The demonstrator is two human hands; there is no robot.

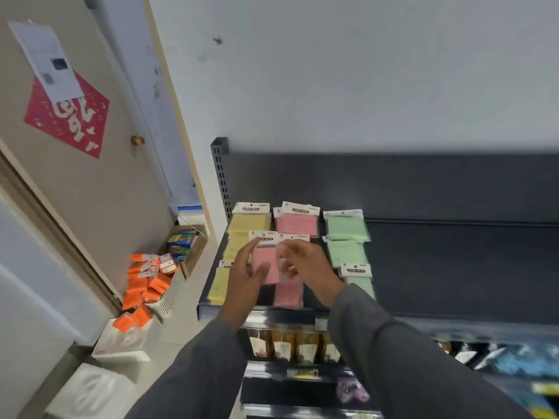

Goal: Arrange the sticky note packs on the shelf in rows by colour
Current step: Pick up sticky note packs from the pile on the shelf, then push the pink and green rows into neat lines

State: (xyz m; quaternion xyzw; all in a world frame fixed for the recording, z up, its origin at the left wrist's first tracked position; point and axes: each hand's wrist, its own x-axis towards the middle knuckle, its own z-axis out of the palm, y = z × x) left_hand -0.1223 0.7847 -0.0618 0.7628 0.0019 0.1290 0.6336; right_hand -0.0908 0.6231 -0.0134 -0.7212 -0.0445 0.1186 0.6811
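On the dark shelf [453, 267] the sticky note packs lie in columns: yellow packs [248, 222] at the left, pink packs [298, 223] in the middle, green packs [346, 228] at the right. Just above the middle column, my left hand [246, 278] holds a pink pack [267, 264] between thumb and fingers. My right hand [307, 266] is close beside it, its fingers curled on a second pink pack [295, 238] whose white header shows above them. Another pink pack [287, 293] lies near the shelf's front edge. The picture is blurred around both hands.
Lower shelves [287, 346] below hold hanging goods. On the floor at the left stand a white basket of orange boxes [148, 282], a cardboard box [187, 243] and white cartons [121, 343]. A door with a red poster [68, 116] is at the far left.
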